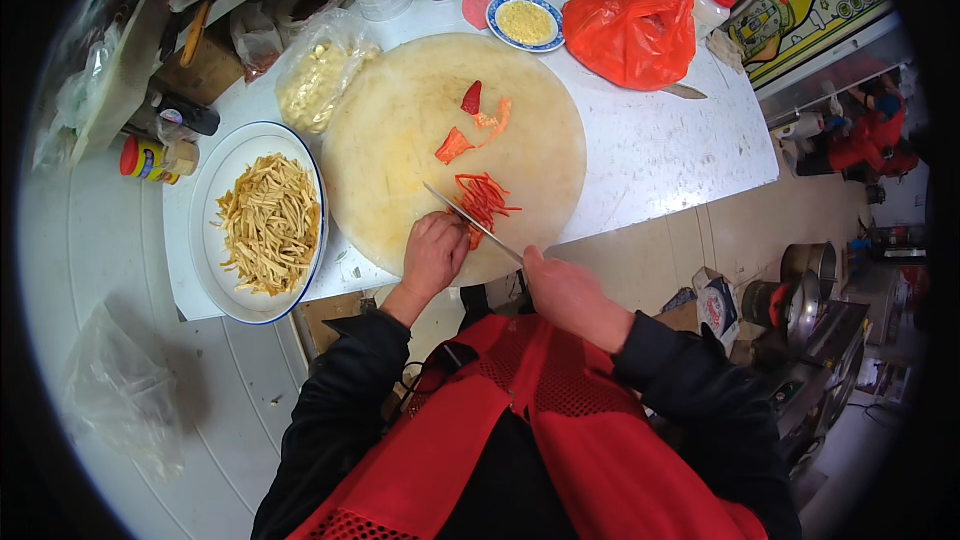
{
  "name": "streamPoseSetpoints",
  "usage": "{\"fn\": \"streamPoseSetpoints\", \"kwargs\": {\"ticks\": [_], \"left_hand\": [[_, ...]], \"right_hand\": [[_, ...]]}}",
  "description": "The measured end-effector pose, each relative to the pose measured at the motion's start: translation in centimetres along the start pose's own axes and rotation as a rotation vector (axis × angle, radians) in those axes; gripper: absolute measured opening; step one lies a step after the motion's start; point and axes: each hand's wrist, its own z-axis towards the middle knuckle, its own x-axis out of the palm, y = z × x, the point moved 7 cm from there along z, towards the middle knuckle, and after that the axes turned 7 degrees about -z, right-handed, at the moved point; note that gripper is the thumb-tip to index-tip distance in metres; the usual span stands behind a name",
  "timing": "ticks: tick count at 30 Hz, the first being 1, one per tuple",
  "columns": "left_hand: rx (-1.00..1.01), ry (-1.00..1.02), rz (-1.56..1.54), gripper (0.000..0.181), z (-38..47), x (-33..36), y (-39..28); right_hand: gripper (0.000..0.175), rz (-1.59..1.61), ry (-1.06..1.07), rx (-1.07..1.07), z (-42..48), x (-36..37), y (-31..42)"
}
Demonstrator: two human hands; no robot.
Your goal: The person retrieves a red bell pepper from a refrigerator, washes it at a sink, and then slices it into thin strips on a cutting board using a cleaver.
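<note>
My right hand (566, 290) grips the handle of a kitchen knife (480, 225), its blade slanting up and left across a round cutting board (382, 135). Curled fingers of my left hand (435, 253) press down beside the blade, on red pepper that they partly hide. Thin red pepper strips (486, 196) lie in a small heap just beyond the knife. Farther up the board are a red pepper tip (471, 97), a flat pepper piece (453, 145) and a seedy pepper core (491, 122).
An enamel basin (210, 165) of pale cut strips (270, 225) stands left of the board. Behind are a bag of peeled garlic cloves (315, 82), a plate of minced yellowish food (525, 21) and a red plastic bag (630, 30). Another blade (684, 91) protrudes beneath the red bag. A person (862, 131) is far right.
</note>
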Motion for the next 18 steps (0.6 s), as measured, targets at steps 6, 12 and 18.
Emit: {"fn": "streamPoseSetpoints", "kwargs": {"ticks": [6,12,18], "left_hand": [[0.015,-0.046,-0.003,0.014,0.1,-0.4,-0.3],[0.002,-0.025,0.005,0.014,-0.1,-0.1,0.0],[-0.043,-0.026,0.002,0.014,-0.1,-0.4,-0.1]], "right_hand": [[0.018,0.071,-0.069,0.008,0.0,-0.7,-0.7],[0.019,0.027,0.066,0.015,-1.5,-1.6,0.0],[0.019,0.038,-0.011,0.036,1.4,0.5,0.1]]}}
